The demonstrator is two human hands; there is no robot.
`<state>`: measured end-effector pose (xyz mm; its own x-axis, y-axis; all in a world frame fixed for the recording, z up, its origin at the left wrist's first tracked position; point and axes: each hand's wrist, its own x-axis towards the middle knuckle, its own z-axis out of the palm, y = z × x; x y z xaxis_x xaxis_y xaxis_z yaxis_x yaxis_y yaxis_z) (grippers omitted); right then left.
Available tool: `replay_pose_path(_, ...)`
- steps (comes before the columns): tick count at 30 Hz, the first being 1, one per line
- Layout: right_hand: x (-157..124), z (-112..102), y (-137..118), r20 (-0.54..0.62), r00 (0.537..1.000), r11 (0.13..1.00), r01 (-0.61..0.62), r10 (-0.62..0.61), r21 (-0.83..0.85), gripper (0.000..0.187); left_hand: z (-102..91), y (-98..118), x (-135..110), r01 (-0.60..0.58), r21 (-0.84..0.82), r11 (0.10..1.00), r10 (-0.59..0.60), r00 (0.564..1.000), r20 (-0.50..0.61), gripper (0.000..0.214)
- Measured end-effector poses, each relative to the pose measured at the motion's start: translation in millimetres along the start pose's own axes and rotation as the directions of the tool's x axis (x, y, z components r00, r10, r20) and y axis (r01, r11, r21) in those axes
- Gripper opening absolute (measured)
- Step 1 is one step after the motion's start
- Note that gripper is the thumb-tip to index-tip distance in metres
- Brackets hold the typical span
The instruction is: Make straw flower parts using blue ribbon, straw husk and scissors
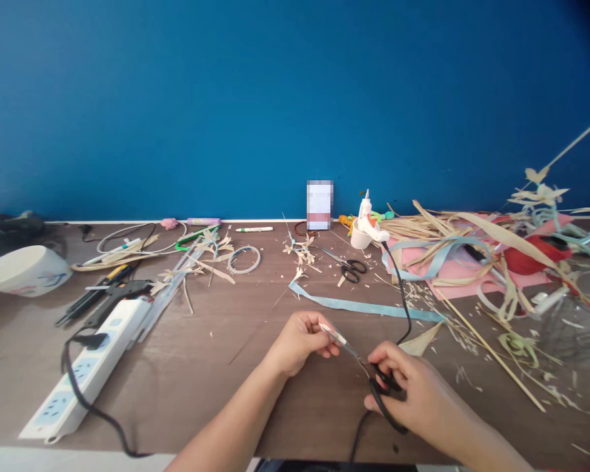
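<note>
Right hand point(413, 387) clasps black-handled scissors point(360, 360), left hand point(301, 342) pinches a pale scrap point(335, 335) by the blades; far side, 1 white cup point(360, 237) holds a glue bottle point(365, 209)!

No legible txt, nos. or brands vis.

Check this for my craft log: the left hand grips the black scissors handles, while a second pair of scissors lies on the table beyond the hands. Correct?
Wrong hand: the head view shows the right hand gripping the black scissors handles. The second pair does lie on the table beyond the hands.
</note>
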<state>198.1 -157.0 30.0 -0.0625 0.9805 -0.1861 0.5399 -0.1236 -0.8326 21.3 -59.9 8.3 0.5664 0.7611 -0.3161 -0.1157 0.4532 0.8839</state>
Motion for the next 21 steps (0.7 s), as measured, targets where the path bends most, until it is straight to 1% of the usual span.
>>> replay_pose_path(9,-1.7,-5.1,-1.4,0.105,0.993,0.998,-0.060,0.061,-0.008,0.024,-1.1,-2.4,0.2,0.009,0.017,1.000,-0.010,0.999,0.033,0.007)
replay_pose_path(12,-2.6,-5.0,0.7,0.095,0.994,0.998,-0.057,0.057,0.000,0.024,-1.5,-3.6,0.4,0.005,0.009,1.000,-0.006,0.999,0.044,0.007)
replay_pose_path(21,-2.5,-3.5,5.6,0.099,0.994,0.998,-0.057,0.055,0.022,0.022,-2.7,-3.9,0.1,0.026,-0.044,0.999,-0.023,0.997,0.071,0.019)
